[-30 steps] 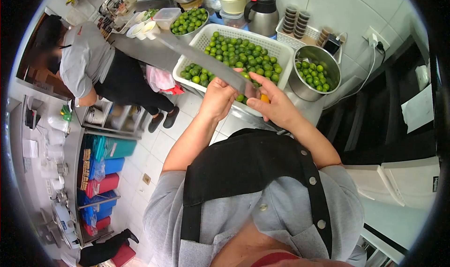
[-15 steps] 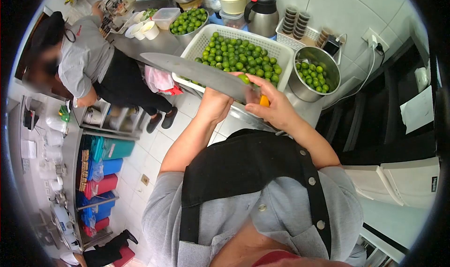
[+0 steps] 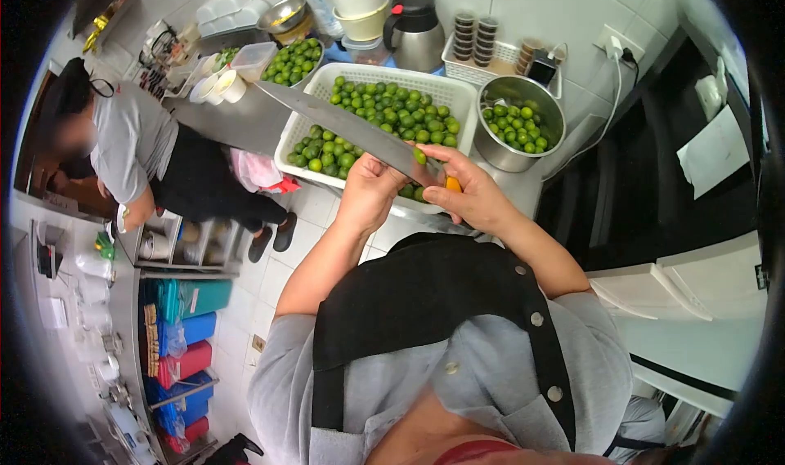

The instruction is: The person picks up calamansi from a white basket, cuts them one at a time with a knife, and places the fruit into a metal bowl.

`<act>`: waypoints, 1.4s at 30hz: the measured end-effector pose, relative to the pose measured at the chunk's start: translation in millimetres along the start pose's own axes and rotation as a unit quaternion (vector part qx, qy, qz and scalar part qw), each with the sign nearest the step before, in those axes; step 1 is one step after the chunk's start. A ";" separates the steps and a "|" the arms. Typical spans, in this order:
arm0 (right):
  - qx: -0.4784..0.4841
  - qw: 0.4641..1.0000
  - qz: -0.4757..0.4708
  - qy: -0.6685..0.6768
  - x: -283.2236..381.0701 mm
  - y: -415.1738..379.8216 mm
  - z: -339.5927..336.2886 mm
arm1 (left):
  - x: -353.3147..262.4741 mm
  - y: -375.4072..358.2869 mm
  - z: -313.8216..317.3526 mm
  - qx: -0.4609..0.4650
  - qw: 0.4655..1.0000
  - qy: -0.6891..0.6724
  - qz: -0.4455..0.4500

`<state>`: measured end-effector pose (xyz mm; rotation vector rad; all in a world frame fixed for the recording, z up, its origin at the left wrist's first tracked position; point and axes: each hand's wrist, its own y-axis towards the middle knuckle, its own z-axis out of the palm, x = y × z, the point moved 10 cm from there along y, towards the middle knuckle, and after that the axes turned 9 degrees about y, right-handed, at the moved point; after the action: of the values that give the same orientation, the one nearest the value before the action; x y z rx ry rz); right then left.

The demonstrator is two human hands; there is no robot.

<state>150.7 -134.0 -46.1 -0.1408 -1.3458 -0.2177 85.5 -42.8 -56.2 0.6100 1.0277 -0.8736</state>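
A large knife (image 3: pixel 347 130) with a wide blade and an orange handle (image 3: pixel 453 185) is gripped in my right hand (image 3: pixel 482 191). Its blade slants up and left over a white perforated basket (image 3: pixel 286 142) of small green limes (image 3: pixel 401 109). One lime (image 3: pixel 419 156) sits against the blade by my right fingertips. My left hand (image 3: pixel 368 191) is closed beside the blade's lower edge, its thumb against the metal. What its fingers hold, if anything, is hidden.
Right of the basket stands a steel pot (image 3: pixel 523 158) holding limes. Behind are a thermos jug (image 3: pixel 415 36), stacked tubs (image 3: pixel 362 24) and a tray of small cups (image 3: pixel 474 44). Another bowl of limes (image 3: pixel 293 63) is at left, and a co-worker (image 3: pixel 135 142) stands beyond it.
The view has shifted, so the basket and pot appear further left. The knife blade has turned to a steeper slant, showing more limes below it. The right hand keeps its grip.
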 end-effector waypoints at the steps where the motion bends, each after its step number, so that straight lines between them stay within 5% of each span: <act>1: -0.018 1.000 0.001 -0.004 0.0 -2.4 -4.8 | 1.2 2.3 7.2 0.049 0.999 0.019 -0.002; 6: -0.131 0.989 -0.068 -0.019 18.3 -10.1 -55.6 | -15.0 34.2 -0.3 0.029 0.968 0.246 0.043; 8: -0.206 0.973 -0.094 -0.052 28.4 -15.5 -93.5 | -26.8 53.0 -14.7 -0.006 0.898 0.422 0.124; 11: -0.279 0.952 -0.102 -0.080 43.8 -27.1 -128.0 | -16.6 68.0 -11.9 0.048 0.722 0.680 0.117; 14: -0.303 0.950 -0.058 -0.040 30.3 -30.7 -150.5 | 19.0 68.7 -0.3 0.126 0.587 0.792 0.111; 18: -0.360 0.932 -0.036 -0.009 16.5 -37.1 -160.3 | 25.1 69.8 5.9 0.130 0.528 0.837 0.055; 21: -0.346 0.935 -0.067 -0.024 23.6 -34.3 -153.5 | 6.8 67.0 10.6 0.142 0.601 0.781 0.091; 24: -0.243 0.967 -0.074 0.024 21.9 -23.4 -124.3 | 2.7 65.6 -22.5 0.041 0.895 0.444 0.006; 26: -0.172 0.983 -0.052 0.043 19.0 -14.7 -90.2 | -3.5 55.1 -19.0 0.036 0.962 0.268 -0.020; 28: -0.077 0.994 -0.028 0.077 14.5 -4.4 -52.6 | 4.7 47.3 -21.5 0.039 0.992 0.113 -0.042; 32: -0.014 1.000 -0.003 -0.001 7.3 12.7 -10.7 | -8.9 31.1 -1.7 0.072 0.996 0.047 -0.018; 42: 0.049 0.998 0.007 -0.040 1.4 29.1 20.7 | -7.6 12.6 -48.8 -0.054 0.992 0.110 0.016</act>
<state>138.2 -101.2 -39.5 -0.0776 -1.4322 -0.1341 71.4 4.6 -68.7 0.6393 1.2534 -0.7276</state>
